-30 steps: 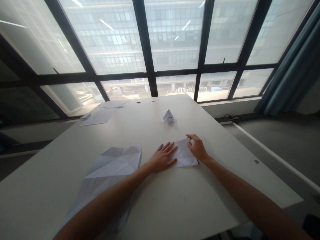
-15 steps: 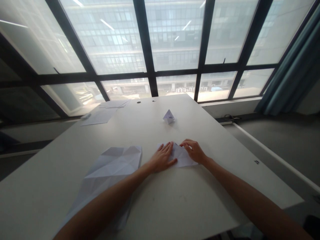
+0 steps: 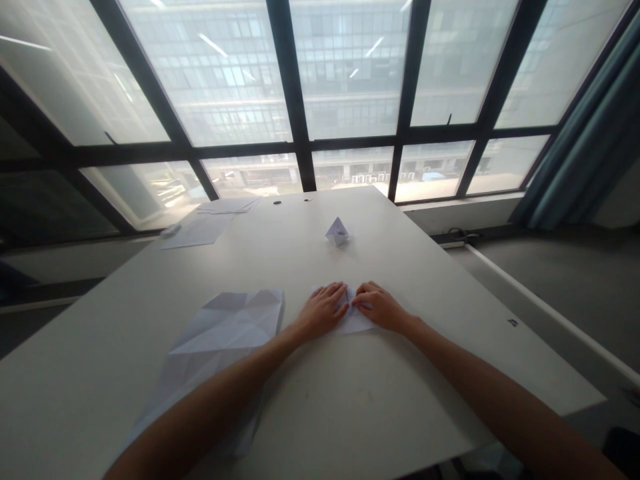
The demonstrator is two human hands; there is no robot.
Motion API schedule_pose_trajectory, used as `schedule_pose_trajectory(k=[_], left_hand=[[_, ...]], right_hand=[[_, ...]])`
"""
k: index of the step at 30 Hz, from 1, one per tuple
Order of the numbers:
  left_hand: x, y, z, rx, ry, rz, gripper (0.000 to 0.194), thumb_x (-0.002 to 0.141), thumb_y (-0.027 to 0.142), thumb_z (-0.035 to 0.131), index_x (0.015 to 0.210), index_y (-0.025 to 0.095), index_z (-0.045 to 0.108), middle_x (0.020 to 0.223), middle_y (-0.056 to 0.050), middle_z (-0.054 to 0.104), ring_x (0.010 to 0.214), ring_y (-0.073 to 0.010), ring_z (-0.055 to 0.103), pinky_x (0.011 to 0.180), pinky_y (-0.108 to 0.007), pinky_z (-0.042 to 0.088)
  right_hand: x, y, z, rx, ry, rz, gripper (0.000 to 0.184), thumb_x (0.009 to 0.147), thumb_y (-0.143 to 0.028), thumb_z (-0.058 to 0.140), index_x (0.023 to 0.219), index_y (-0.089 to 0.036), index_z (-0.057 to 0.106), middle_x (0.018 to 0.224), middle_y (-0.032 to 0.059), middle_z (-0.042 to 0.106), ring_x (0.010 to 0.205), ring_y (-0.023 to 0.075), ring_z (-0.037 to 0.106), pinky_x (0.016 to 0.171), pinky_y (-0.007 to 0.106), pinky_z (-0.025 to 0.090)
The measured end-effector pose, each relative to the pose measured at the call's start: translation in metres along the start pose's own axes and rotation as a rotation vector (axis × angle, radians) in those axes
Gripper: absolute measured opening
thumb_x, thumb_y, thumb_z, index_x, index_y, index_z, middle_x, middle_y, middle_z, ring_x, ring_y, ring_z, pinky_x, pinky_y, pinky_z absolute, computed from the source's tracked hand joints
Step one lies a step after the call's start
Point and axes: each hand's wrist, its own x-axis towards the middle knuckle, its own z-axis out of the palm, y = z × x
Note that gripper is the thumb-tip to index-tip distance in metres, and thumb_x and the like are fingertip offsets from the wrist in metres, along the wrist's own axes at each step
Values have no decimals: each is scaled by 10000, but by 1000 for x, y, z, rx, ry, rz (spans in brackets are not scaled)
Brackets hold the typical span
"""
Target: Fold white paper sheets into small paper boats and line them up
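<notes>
A small folded sheet of white paper (image 3: 355, 325) lies on the table in front of me, partly hidden under both hands. Flat across its left side rests my left hand (image 3: 324, 311), fingers stretched out and touching the paper. My right hand (image 3: 379, 307) has its fingers bent and closed on a flap of the same paper, near its middle. The two hands' fingertips almost meet there. Beyond them stands a small folded paper shape (image 3: 338, 232) with a pointed top.
A large creased sheet of paper (image 3: 225, 327) lies left of my hands, partly under my left forearm. More paper sheets (image 3: 195, 233) sit at the far left of the white table (image 3: 320, 413). Windows (image 3: 350, 73) stand behind the table, with a blue curtain (image 3: 575, 140) on the right.
My right hand has moved left across the paper toward my left hand, bringing the flap's edge inward. My left hand stays nearly in place, its thumb drawn in closer.
</notes>
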Motion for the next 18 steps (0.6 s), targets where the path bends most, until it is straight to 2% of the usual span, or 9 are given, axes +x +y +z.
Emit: schedule_pose_trajectory(k=[5, 7, 10, 14, 18], left_hand=[[-3, 3, -5, 41, 33, -34, 571, 970, 563, 339, 1458, 270, 373, 1457, -89, 442, 1361, -284, 364, 1123, -450, 282], [-3, 3, -4, 42, 23, -37, 610, 961, 600, 331, 1464, 256, 363, 1482, -93, 415, 1391, -287, 323, 1138, -464, 254], [-1, 0, -1, 32, -6, -23, 676, 955, 648, 286, 1492, 240, 318, 1562, -79, 313, 1466, -290, 176, 1176, -507, 145], [0, -3, 0, 11, -69, 12, 738, 946, 680, 258, 1539, 241, 226, 1602, -61, 226, 1490, -285, 90, 1184, -515, 89], [0, -4, -2, 3, -122, 29, 721, 946, 682, 263, 1548, 292, 197, 1603, -28, 220, 1490, -296, 76, 1177, -529, 86]], right_hand=[[0, -2, -2, 32, -35, -28, 218, 907, -159, 564, 944, -250, 759, 967, 46, 683, 967, 177, 593, 906, 299, 454], [1, -2, -1, 46, -36, -38, 228, 896, -134, 563, 932, -246, 759, 964, 41, 688, 960, 173, 597, 902, 289, 449], [1, -3, -1, 66, -34, -18, 217, 864, -107, 574, 897, -224, 754, 922, 40, 693, 907, 166, 612, 862, 270, 451], [2, -5, 1, 93, 0, 104, 178, 852, -149, 572, 847, -191, 744, 840, 44, 701, 764, 158, 625, 756, 263, 458], [6, -6, 2, 274, 146, 326, 231, 881, -260, 547, 738, -168, 704, 693, 40, 684, 644, 159, 612, 691, 283, 481]])
